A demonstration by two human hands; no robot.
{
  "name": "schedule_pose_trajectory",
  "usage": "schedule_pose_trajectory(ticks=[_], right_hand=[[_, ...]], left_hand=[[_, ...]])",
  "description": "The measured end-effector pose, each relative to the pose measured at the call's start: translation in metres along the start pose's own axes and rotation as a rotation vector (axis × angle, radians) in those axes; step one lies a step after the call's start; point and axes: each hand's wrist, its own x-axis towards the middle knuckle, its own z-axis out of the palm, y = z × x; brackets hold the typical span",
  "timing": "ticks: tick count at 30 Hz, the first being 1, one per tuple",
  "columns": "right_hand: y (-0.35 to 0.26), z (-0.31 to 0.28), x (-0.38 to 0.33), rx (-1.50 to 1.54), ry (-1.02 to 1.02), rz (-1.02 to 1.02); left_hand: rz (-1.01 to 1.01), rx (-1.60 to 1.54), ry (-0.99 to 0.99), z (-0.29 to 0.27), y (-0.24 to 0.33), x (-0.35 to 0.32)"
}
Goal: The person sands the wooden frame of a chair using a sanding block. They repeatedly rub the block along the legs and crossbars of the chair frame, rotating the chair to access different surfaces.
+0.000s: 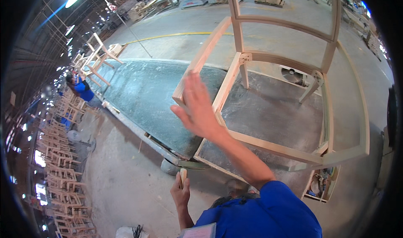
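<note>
An unfinished wooden chair frame [268,145] rests on a long dusty workbench [142,95]. My right hand [197,110] reaches up from the blue sleeve with its fingers spread. It lies flat at the near end of the frame's left arm rail [205,53] and holds nothing. My left hand [180,191] is low, off the bench's front edge, closed around a small pale wooden piece [183,175] that sticks up from the fist.
Another chair frame [98,55] stands at the bench's far end. A person in blue [82,89] works to the left beside stacked chair frames [63,170]. There is a fan [75,137] on the concrete floor and a wooden tool box [321,183] at the lower right.
</note>
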Motion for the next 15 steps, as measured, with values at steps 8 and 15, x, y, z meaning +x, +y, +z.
schedule_pose_trajectory(ticks=[8,15], right_hand=[[-0.027,0.052,-0.059,-0.093,0.097,-0.004],[-0.032,0.043,-0.040,-0.022,0.103,-0.028]], left_hand=[[0.142,0.083,-0.065,-0.035,-0.055,0.030],[0.403,0.094,-0.218,-0.010,-0.029,0.083]])
